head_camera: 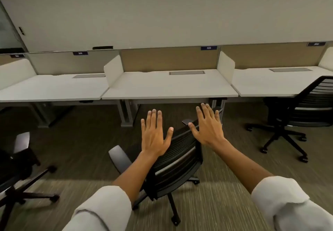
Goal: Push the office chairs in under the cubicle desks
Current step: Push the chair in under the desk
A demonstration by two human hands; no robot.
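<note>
Room: plain pale wall (162,11) above a row of cubicle desks; striped grey-brown carpet (225,185) throughout.

Desks: three white tops in view, left desk (45,88), middle desk (167,86), right desk (270,83), parted by low white dividers (226,63), with tan back panels and small number plates; the middle plate (208,47) reads 305.

Chairs: black mesh-backed middle chair (178,160) stands on the carpet short of the middle desk, turned at an angle. Right chair (310,104) sits at the right desk's edge. Left chair (16,158) stands well back from its desk, partly out of frame.

Hands: left hand (155,133) and right hand (207,126) both flat, fingers spread, gripping nothing, held over the middle chair's backrest top; contact cannot be told. White sleeves (281,198) rolled to the forearms.
</note>
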